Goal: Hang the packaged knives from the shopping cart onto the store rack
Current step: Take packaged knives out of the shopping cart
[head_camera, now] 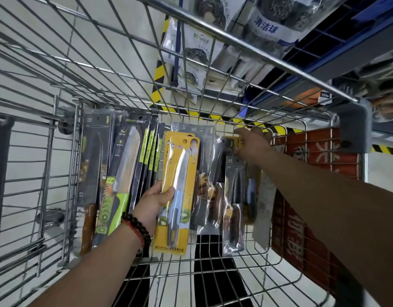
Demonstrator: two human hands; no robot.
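Nearest the lens: two bare forearms reaching forward into a wire shopping cart (213,273). Left wrist ringed by a dark bead bracelet (136,224) and a red cord.

Left hand (154,201) curled round the left edge of a yellow-carded knife pack (179,191), thumb across the front, remaining fingers behind the card. Pack held upright, slightly tilted, blade pointing up, pale blue and grey handle down, hang hole at top. Positioned at centre of the cart, in front of the other packs.

Right hand (249,144) extended further, well apart from the left, at the top edge of a dark knife pack (227,149) near the cart's far wall. Back of hand toward the camera; fingers hidden behind it and the wire, so grip cannot be confirmed. Right arm stretched nearly straight, crossing from lower right.

Remaining stock standing against the far wall: green-handled knife pack (122,173) at left, wood-handled knife pack (91,180) beside it, several thin dark packs on edge between these and the yellow pack, further clear-wrapped knives (234,200) right of centre.

Red printed carton (301,218) outside the cart at right. Bagged scouring balls (270,21) on blue shelving above. Yellow-black hazard tape (159,83) on the floor beyond.
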